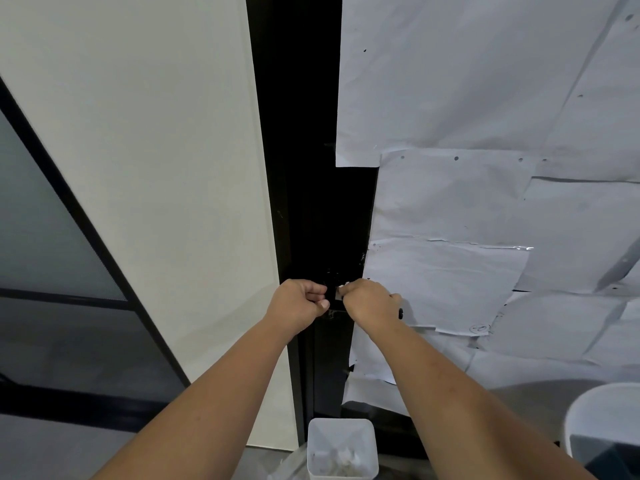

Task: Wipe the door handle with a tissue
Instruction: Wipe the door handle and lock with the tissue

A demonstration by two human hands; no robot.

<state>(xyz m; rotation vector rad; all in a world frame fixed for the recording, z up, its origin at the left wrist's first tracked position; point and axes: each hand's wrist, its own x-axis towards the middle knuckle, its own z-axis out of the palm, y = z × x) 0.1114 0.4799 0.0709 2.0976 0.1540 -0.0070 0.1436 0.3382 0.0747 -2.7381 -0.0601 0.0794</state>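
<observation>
My right hand is closed around the black door handle, whose dark tip pokes out past my knuckles on the right. A sliver of white tissue shows at the top of that fist. My left hand is curled into a fist just left of it, against the black door frame; whether it grips anything there I cannot tell. A small metal part shows below, between the two hands. Most of the handle is hidden by my right hand.
The door on the right is covered with taped sheets of white paper. A white wall panel and a dark-framed glass pane lie to the left. On the floor stand a small white bin holding crumpled tissues and a larger white bin.
</observation>
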